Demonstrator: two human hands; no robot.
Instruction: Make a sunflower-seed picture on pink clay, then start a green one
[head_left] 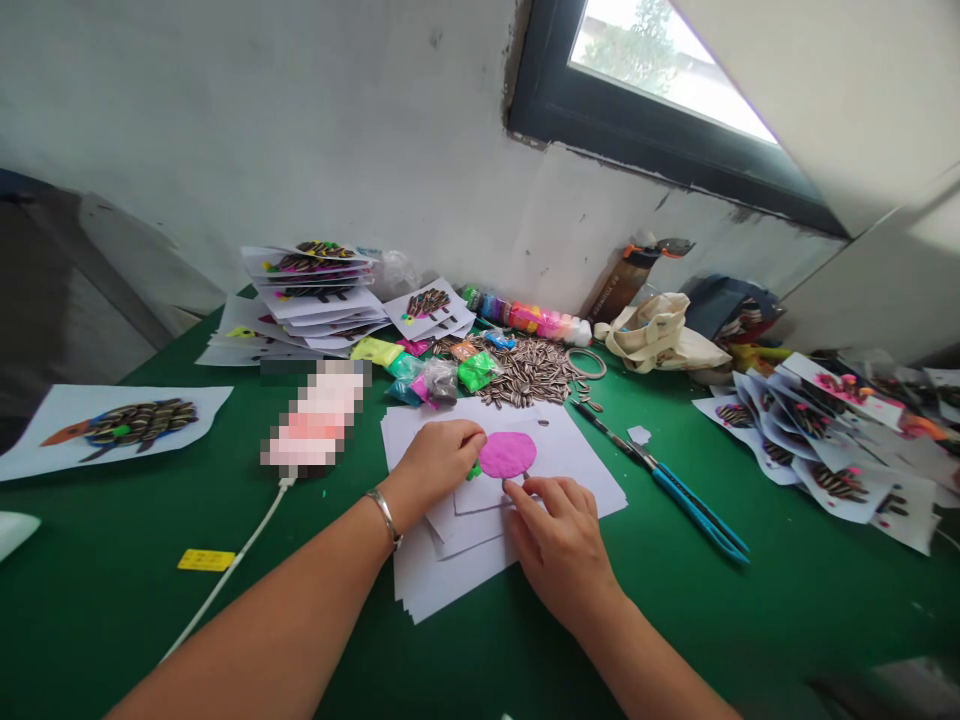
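Note:
A flat, round piece of pink modelling clay (508, 455) lies on a small white sheet of paper (480, 501). Green clay (473, 470) sits at its left edge, and dark striped sunflower seeds stick out below it. My left hand (439, 462) is closed in a pinch just above the green clay; whatever its fingertips hold is hidden. From the lower right, my right hand (559, 530) rests on the paper, its index fingertip touching a sunflower seed (506, 484) under the pink clay. The other fingers are loosely bent and apart, with nothing visible in them.
Behind the papers lie a heap of sunflower seeds (532, 370) and bagged coloured clay (477, 370). Blue-handled tweezers (697, 510) lie at right. Stacks of seed pictures (315, 310) stand on both sides. A blurred pink object (311, 420) with a white cable lies left.

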